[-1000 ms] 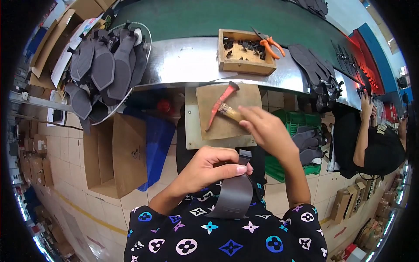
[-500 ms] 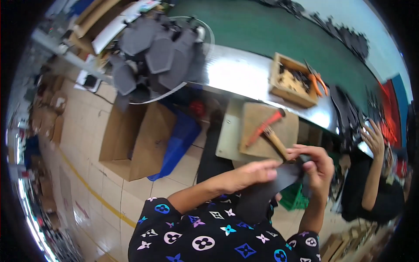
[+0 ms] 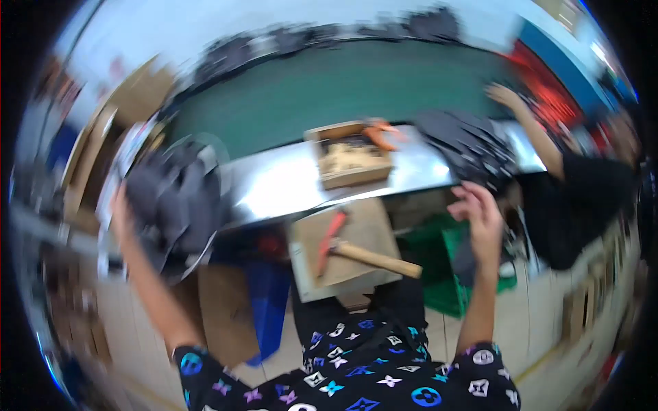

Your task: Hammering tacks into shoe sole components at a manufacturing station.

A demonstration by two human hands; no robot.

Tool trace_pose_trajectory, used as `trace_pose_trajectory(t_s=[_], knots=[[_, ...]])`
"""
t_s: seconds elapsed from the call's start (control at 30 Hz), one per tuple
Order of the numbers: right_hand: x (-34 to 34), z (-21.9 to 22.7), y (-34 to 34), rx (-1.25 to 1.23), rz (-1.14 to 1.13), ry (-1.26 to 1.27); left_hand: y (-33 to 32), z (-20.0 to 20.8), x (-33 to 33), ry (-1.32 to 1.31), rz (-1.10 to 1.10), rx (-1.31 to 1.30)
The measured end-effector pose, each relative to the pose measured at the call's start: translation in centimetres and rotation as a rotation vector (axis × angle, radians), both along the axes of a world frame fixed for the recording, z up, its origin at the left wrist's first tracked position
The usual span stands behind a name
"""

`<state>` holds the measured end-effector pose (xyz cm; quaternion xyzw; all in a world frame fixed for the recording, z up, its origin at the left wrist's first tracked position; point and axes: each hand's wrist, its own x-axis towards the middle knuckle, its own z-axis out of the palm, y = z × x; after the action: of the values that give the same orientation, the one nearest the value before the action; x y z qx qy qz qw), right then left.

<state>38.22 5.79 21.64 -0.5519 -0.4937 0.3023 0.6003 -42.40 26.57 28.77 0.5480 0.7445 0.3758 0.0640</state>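
Observation:
My left hand (image 3: 120, 214) is at the left edge of a pile of dark grey flat pieces (image 3: 175, 198); its fingers are smeared by motion and partly hidden. On the other side, my right hand (image 3: 480, 218) is raised with fingers apart and slightly bent, holding nothing visible. Just below it, beside the wrist, a dark grey piece (image 3: 465, 264) shows against a green crate (image 3: 442, 301); whether it rests in the crate cannot be made out. Between my arms, a hammer (image 3: 373, 259) with a red head and wooden handle lies on a tan board (image 3: 370, 222).
A wooden box (image 3: 356, 179) of small tan and dark parts stands on the metal edge, orange-handled pliers (image 3: 382, 133) at its corner. Dark pieces (image 3: 466, 144) lie to its right. Beyond runs a green belt (image 3: 329, 89). A co-worker's arm (image 3: 538, 133) reaches in at right.
Both hands held a dark grey piece together before. They have parted: the left moved far left to the pile, the right stayed at right and opened. The view has swung round.

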Motion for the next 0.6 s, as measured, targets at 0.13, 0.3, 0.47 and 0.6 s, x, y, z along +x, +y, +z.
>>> trace_pose_trajectory(t_s=[0.13, 0.3, 0.47, 0.6], knots=[[9.2, -2.9, 4.3, 0.062, -0.468, -0.319, 3.9, -0.2, -4.0, 0.393, 0.059, -0.025], [13.4, -2.1, 8.2, -0.245, -0.276, -1.177, 1.9, -2.4, 14.9, 0.826, 0.245, 0.092], [6.5, -0.9, 12.0, -0.149, -0.185, -0.652, -7.5, 2.6, 34.2, 0.720, -0.255, 0.336], [-4.3, 4.7, 10.2, -0.091, 0.264, 0.542, -12.6, 2.3, 45.9, 0.462, -0.729, 0.253]])
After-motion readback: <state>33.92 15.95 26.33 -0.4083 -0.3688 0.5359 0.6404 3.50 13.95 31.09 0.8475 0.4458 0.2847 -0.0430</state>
